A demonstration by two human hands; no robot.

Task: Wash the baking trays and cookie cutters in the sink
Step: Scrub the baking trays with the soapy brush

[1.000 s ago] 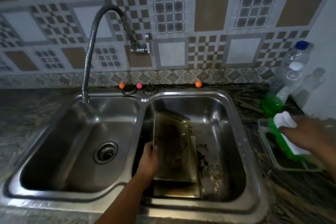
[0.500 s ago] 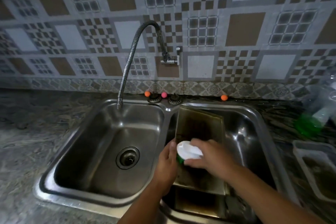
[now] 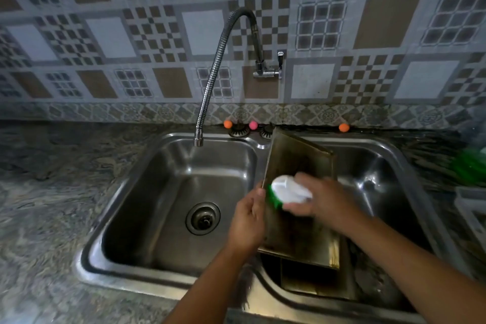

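From the head view, the right edge is blurred: a green smear point(image 3: 470, 168) and a pale container point(image 3: 473, 208) on the counter are cut off by the frame, and what they are cannot be told. Under the raised baking tray point(image 3: 299, 163), another tray point(image 3: 313, 279) lies low in the right basin, half in shadow; dark bits beside it, perhaps cutters, are too dim to name.

The raised tray is a rectangular metal sheet with a low rim, dull and stained brown-dark across its face. It stands tilted over the right basin of the double sink point(image 3: 136, 184), its far corner leaning up toward the wall and its near edge down in the basin.

The left hand point(image 3: 247, 221) grips the tray's left edge, fingers curled round it. The right hand point(image 3: 315, 200) holds a scrubber point(image 3: 286, 191) with a white top and green pad, fingers wrapped over it, pad pressed on the tray's face near its left edge.

The flexible tap point(image 3: 218, 71) hangs over the left basin.
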